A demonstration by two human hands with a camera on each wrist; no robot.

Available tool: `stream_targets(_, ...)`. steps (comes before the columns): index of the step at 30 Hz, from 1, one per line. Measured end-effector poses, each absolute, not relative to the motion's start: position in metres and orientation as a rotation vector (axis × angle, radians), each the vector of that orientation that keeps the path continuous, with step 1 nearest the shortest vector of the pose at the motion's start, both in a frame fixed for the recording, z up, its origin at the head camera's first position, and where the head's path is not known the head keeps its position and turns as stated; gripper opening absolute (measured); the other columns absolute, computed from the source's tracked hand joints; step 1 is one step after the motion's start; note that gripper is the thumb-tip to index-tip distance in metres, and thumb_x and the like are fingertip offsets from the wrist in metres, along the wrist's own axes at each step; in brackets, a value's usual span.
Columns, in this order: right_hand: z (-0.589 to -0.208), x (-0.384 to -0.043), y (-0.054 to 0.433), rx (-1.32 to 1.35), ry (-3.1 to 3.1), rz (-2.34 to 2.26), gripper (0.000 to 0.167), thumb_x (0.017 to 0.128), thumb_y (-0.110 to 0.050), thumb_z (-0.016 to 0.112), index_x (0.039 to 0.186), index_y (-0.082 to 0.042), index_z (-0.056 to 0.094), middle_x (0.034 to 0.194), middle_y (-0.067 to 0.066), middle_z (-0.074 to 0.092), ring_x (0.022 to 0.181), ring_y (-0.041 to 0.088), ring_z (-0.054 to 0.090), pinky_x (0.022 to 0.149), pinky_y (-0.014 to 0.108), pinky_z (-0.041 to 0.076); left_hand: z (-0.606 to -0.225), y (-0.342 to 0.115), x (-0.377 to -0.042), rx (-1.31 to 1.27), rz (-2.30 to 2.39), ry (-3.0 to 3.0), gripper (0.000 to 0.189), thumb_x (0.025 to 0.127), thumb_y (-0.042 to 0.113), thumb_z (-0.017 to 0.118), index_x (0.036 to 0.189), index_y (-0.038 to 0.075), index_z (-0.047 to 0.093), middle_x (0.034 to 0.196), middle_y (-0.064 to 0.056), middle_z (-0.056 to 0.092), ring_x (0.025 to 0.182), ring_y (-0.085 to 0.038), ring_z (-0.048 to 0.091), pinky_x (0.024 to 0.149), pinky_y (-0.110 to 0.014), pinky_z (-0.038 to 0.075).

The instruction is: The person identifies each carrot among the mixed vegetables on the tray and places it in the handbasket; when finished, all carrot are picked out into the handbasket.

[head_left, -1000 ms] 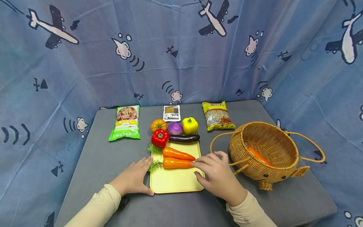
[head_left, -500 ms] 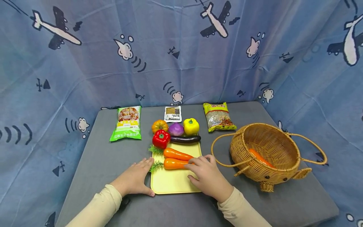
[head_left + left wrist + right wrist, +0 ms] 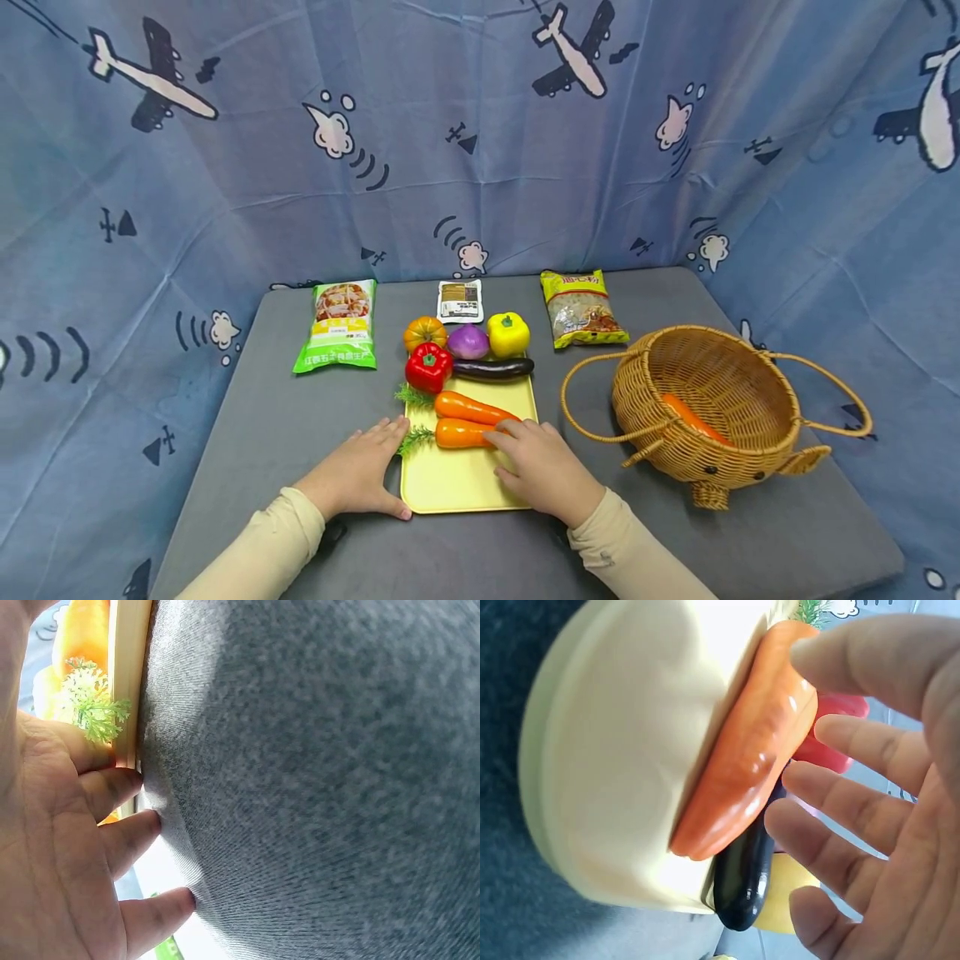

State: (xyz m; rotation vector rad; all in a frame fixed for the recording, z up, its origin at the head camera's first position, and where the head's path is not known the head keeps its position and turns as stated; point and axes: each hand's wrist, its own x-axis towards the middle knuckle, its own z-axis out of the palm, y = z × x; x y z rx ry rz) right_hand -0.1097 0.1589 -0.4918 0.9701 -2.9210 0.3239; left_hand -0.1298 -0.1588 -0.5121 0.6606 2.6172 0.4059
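Near carrot (image 3: 456, 433), its tip under the right hand's (image 3: 551, 473) fingers.
From the head view, it lies on the tray (image 3: 459, 487), left hand (image 3: 358, 469) at the edge. Left wrist: fingers relaxed beside the tray. Right wrist: fingers loosely parted, gripping nothing; whether they touch it, I can't tell.

A green and white bag (image 3: 339, 327) with a food picture lies at the far left of the grey table (image 3: 255, 442). Right of it, along the far edge, lie a small white sachet (image 3: 461, 311) and a yellow bag (image 3: 582, 310). A blue curtain (image 3: 420, 208) printed with airplanes hangs beyond the far edge.
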Motion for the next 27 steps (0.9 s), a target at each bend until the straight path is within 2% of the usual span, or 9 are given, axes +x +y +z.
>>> stream_targets(6, -0.496, -0.113, 0.158, 0.957, -2.949, 0.364, 0.048, 0.090, -0.027, 0.086, 0.134, -0.009, 0.074, 0.125, 0.006, 0.073, 0.109, 0.024, 0.070, 0.083, 0.045, 0.054, -0.511, -0.158, -0.130, 0.672, 0.404, 2.624, 0.133, 0.069, 0.071, 0.091, 0.169, 0.007, 0.030, 0.173, -0.010, 0.029, 0.159, -0.034, 0.026, 0.123, -0.064, 0.025)
stream_targets(11, -0.496, -0.115, 0.156, 0.931, -2.971, 0.367, 0.047, 0.091, -0.027, 0.084, 0.131, -0.004, 0.074, 0.116, 0.007, 0.074, 0.099, 0.023, 0.071, 0.081, 0.045, 0.058, -0.510, -0.158, -0.130, 0.678, 0.404, 2.625, 0.133, 0.070, 0.070, 0.091, 0.169, 0.006, 0.030, 0.173, -0.011, 0.030, 0.159, -0.034, 0.026, 0.123, -0.064, 0.026)
stream_targets(17, -0.498, -0.116, 0.155, 0.893, -2.955, 0.374, 0.033, 0.089, -0.023, 0.086, 0.119, -0.009, 0.078, 0.104, 0.002, 0.066, 0.082, 0.018, 0.065, 0.073, 0.039, 0.058, -0.511, -0.159, -0.130, 0.686, 0.413, 2.623, 0.133, 0.070, 0.070, 0.091, 0.169, 0.005, 0.030, 0.173, -0.012, 0.030, 0.159, -0.035, 0.026, 0.123, -0.064, 0.026)
stream_targets(22, -0.499, -0.117, 0.154, 0.870, -2.927, 0.387, 0.027, 0.086, -0.019, 0.088, 0.111, -0.013, 0.079, 0.104, 0.000, 0.068, 0.084, 0.018, 0.067, 0.073, 0.040, 0.058, -0.511, -0.159, -0.130, 0.684, 0.413, 2.626, 0.133, 0.069, 0.071, 0.091, 0.169, 0.005, 0.031, 0.173, -0.011, 0.030, 0.159, -0.034, 0.026, 0.123, -0.064, 0.026)
stream_targets(27, -0.504, -0.117, 0.155, 0.864, -2.910, 0.385, 0.029, 0.084, -0.014, 0.087, 0.112, -0.014, 0.079, 0.102, -0.001, 0.074, 0.084, 0.019, 0.070, 0.074, 0.041, 0.058, -0.512, -0.159, -0.130, 0.682, 0.410, 2.625, 0.133, 0.069, 0.071, 0.091, 0.169, 0.005, 0.031, 0.173, -0.010, 0.030, 0.159, -0.034, 0.026, 0.123, -0.064, 0.026)
